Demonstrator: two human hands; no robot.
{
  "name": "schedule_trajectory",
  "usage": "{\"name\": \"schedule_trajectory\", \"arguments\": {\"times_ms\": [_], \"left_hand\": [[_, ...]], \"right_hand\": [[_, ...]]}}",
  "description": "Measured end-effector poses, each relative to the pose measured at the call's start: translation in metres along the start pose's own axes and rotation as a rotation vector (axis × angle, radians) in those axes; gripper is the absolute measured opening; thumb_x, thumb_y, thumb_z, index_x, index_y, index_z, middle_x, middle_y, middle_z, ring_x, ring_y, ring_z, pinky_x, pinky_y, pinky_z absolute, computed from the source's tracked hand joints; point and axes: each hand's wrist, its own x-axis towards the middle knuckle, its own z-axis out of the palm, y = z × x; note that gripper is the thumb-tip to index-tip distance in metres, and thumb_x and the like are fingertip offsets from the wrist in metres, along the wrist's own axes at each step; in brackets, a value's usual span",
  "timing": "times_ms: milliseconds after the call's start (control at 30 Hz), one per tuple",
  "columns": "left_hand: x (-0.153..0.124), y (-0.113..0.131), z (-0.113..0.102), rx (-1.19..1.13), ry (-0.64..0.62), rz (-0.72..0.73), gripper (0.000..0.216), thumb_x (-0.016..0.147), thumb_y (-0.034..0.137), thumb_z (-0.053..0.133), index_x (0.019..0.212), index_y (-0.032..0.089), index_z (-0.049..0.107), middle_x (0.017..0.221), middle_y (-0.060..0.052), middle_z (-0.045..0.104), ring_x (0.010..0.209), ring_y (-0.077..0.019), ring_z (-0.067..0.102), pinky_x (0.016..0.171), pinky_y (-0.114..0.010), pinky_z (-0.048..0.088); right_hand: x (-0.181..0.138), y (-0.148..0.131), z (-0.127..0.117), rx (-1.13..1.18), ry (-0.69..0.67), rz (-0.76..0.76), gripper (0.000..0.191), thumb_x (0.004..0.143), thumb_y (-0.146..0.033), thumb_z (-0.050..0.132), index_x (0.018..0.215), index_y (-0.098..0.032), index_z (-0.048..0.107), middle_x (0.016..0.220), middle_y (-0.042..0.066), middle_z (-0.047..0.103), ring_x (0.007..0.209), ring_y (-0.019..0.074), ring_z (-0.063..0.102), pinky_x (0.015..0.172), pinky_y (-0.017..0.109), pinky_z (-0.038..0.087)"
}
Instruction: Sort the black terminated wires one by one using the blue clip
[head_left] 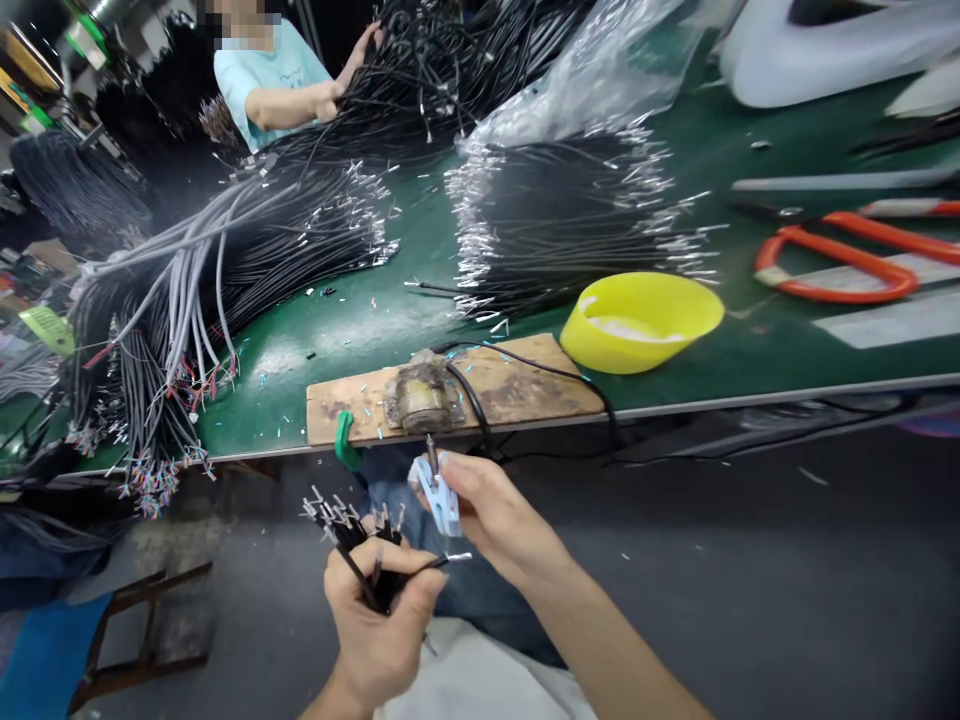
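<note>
My left hand (382, 620) is closed round a bundle of black cables (386, 560) with stripped, silvery ends pointing up. One cable (435, 563) sticks out to the right between its thumb and forefinger, its bare end below the clip. With my right hand (484, 500) I grip a light blue clothespin-like clip (439, 497), thumb on its upper part. The clip sits at the tip of a metal shaft (431, 450) that comes from a small round motor (422, 395) on a wooden board (525, 385). My right fingers are partly hidden behind the clip.
A yellow ring-shaped holder (641, 325) stands right of the board, with orange-handled scissors (832, 265) beyond. Stacked black cables (570, 220) and grey cables (191, 270) lie on the green table (337, 320). A co-worker (277, 90) handles cables at the back. A blue-seated stool (56, 655) is lower left.
</note>
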Motion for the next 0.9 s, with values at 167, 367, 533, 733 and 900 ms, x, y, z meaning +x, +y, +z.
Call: {"name": "schedule_trajectory", "arguments": {"times_ms": [167, 367, 533, 733, 900], "left_hand": [[0.000, 0.008, 0.008, -0.026, 0.051, -0.030, 0.021, 0.063, 0.039, 0.070, 0.055, 0.021, 0.067, 0.047, -0.004, 0.061, 0.043, -0.0172, 0.055, 0.041, -0.028, 0.044], [-0.003, 0.030, 0.017, -0.013, 0.103, -0.053, 0.019, 0.070, 0.035, 0.064, 0.059, 0.021, 0.067, 0.050, -0.005, 0.060, 0.048, -0.0178, 0.055, 0.048, -0.030, 0.044], [-0.004, 0.033, 0.015, -0.023, 0.089, -0.079, 0.017, 0.070, 0.033, 0.064, 0.058, 0.022, 0.067, 0.049, -0.005, 0.061, 0.047, -0.0179, 0.054, 0.047, -0.030, 0.044], [-0.014, 0.022, 0.011, 0.017, 0.039, -0.183, 0.012, 0.069, 0.030, 0.063, 0.063, 0.023, 0.072, 0.062, -0.005, 0.069, 0.062, -0.0220, 0.062, 0.065, -0.034, 0.050], [-0.026, 0.011, 0.016, 0.009, -0.043, -0.263, 0.021, 0.074, 0.026, 0.055, 0.073, 0.020, 0.075, 0.069, -0.004, 0.071, 0.067, -0.0203, 0.063, 0.068, -0.030, 0.049]], "right_hand": [[0.003, 0.003, 0.009, 0.122, 0.073, 0.022, 0.047, 0.047, -0.052, 0.078, 0.052, -0.016, 0.049, 0.048, -0.007, 0.041, 0.045, 0.0054, 0.033, 0.042, 0.019, 0.026], [0.004, 0.009, 0.010, 0.200, 0.077, 0.017, 0.048, 0.045, -0.051, 0.079, 0.051, -0.016, 0.047, 0.046, -0.008, 0.038, 0.042, 0.0040, 0.029, 0.040, 0.018, 0.022], [0.000, 0.016, -0.003, 0.237, 0.254, 0.039, 0.050, 0.043, -0.060, 0.075, 0.048, -0.016, 0.052, 0.040, -0.007, 0.038, 0.040, 0.0046, 0.025, 0.038, 0.020, 0.021], [-0.019, 0.026, -0.024, 0.044, 0.325, -0.106, 0.045, 0.053, -0.051, 0.075, 0.044, -0.017, 0.047, 0.043, -0.006, 0.036, 0.043, 0.0065, 0.029, 0.042, 0.021, 0.026], [-0.041, 0.039, -0.029, -0.311, 0.265, -0.346, 0.034, 0.069, -0.043, 0.065, 0.050, -0.018, 0.053, 0.050, -0.003, 0.043, 0.049, 0.0105, 0.039, 0.046, 0.023, 0.032]]}}
